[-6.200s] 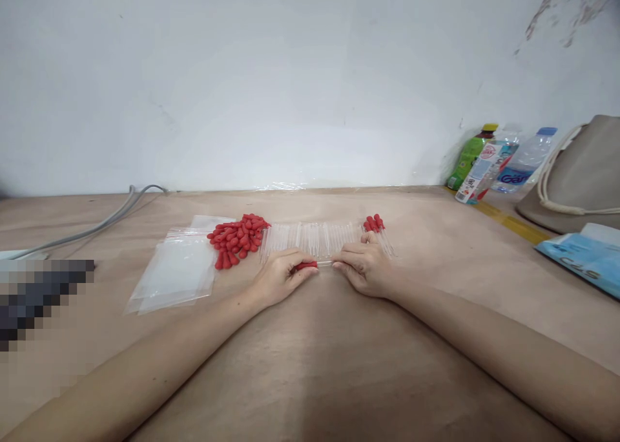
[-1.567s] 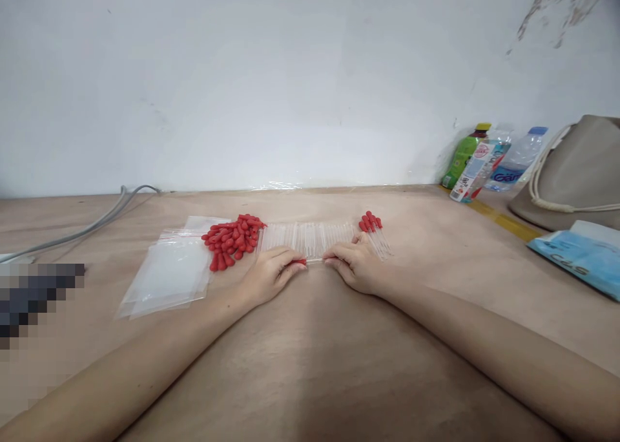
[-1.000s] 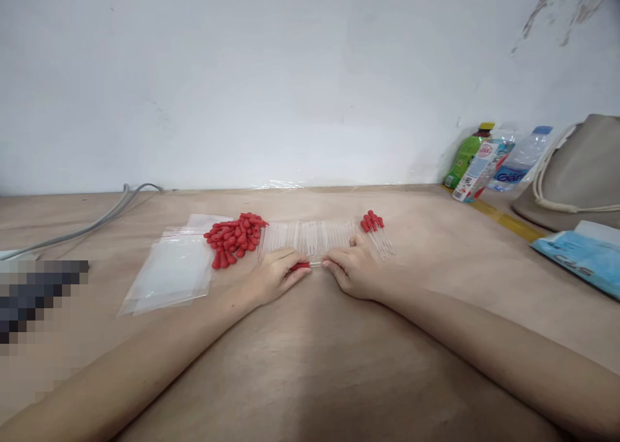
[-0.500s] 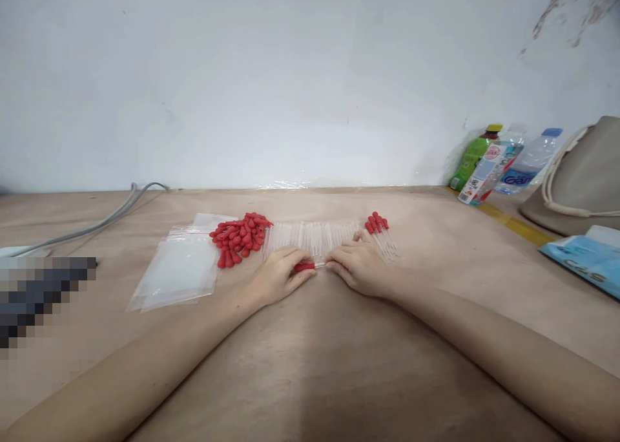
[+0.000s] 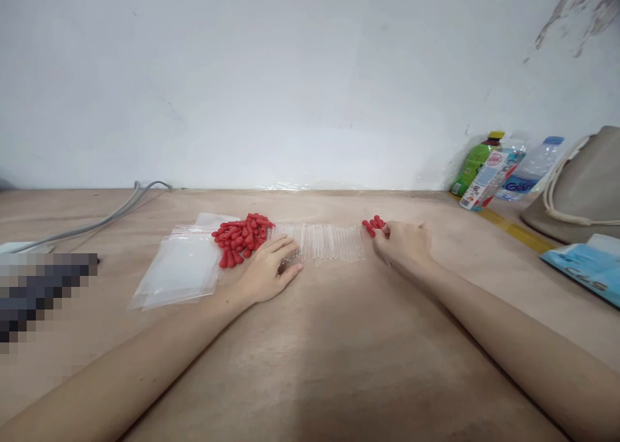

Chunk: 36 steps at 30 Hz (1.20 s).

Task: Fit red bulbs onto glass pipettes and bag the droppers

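My left hand (image 5: 271, 267) lies open at the left end of a row of clear glass tubes (image 5: 332, 242), its fingers spread and nothing in them. Just behind and left of it is a heap of red rubber bulbs (image 5: 242, 235). My right hand (image 5: 404, 245) is past the row's right end, fingers closed on a dropper with a red bulb (image 5: 369, 228). Other red-topped droppers (image 5: 378, 220) lie beside these fingertips. Their glass stems are mostly hidden behind the hand.
Clear zip bags (image 5: 179, 267) lie left of the bulbs. A grey cable (image 5: 106, 221) and a pixelated dark object (image 5: 48, 287) are farther left. At the right stand bottles (image 5: 477, 164), a carton (image 5: 491, 177), a beige bag (image 5: 576, 183) and a blue packet (image 5: 586, 267).
My hands have moved apart. The right one has carried the dropper rightward to the small red-topped group. My left hand has let go of the bulb, shifted slightly left and opened.
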### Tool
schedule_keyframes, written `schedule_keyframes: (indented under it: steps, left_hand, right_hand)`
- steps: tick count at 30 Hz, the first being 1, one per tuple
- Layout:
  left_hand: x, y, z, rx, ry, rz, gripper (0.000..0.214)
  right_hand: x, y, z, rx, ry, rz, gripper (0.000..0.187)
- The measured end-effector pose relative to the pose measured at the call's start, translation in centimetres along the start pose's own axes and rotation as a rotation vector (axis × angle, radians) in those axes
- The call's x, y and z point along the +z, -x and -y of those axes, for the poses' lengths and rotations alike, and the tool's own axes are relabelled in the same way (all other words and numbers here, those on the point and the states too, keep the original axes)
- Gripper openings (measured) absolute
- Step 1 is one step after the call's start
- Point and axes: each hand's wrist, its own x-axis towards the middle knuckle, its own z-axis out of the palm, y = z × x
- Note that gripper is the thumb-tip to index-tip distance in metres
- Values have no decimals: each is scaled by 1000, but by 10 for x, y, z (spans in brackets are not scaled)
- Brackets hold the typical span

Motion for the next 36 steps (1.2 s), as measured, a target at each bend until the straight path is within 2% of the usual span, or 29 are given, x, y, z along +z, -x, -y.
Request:
schedule_keyframes:
  steps: [7,15,20,30,36]
  left_hand:
    - [1,-1,1,35,9,12,34]
    - [1,-2,0,11,-20,42,36]
    - [2,-1,1,14,-31,46,37]
    - [2,-1,2,13,-55,46,39]
    - [2,-1,1,21,-57,39,38]
  right_hand:
    - [0,3,10,7,-61,50,21]
    - [8,1,11,33,-161,76,27]
    - [6,3,15,11,-172,70,23]
    - [-3,10,29,-55,-8,202,26]
    - [7,11,29,-80,27,141,24]
